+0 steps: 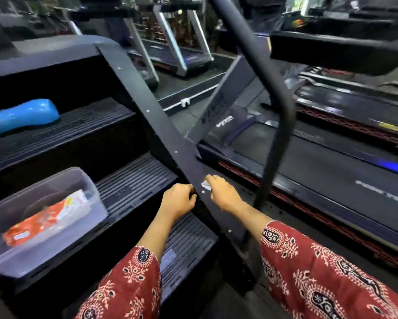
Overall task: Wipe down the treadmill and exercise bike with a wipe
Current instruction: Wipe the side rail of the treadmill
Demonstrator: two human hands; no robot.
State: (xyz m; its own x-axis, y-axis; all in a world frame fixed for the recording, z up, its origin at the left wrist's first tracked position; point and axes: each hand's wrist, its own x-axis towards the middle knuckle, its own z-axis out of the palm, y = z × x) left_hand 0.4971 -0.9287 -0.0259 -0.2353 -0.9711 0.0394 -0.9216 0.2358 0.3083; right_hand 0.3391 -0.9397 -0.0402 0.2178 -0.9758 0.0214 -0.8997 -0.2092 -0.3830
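Rows of treadmills [182, 54] stand at twelve o'clock in a dim gym, and the nearest treadmill [331, 171] runs along the three o'clock side, its belt dark. At nine o'clock rises a stepped machine with ribbed black steps [133, 180], edged by a slanted black side rail [152, 116] that crosses the middle. On that rail, just right of centre, the person's right hand [223, 192] pinches a small white wipe [206, 185] (crumpled, mostly hidden under the fingers) against the metal. The left hand [178, 200] sits just beside it at the rail's inner edge, fingers curled; whether its grip closes on the rail I cannot tell. A blue bottle [21, 117] lies on an upper step at ten o'clock. A clear tub [94, 203] at eight o'clock holds an orange packet [39, 224]. Red patterned sleeves [320, 272] cover both arms.
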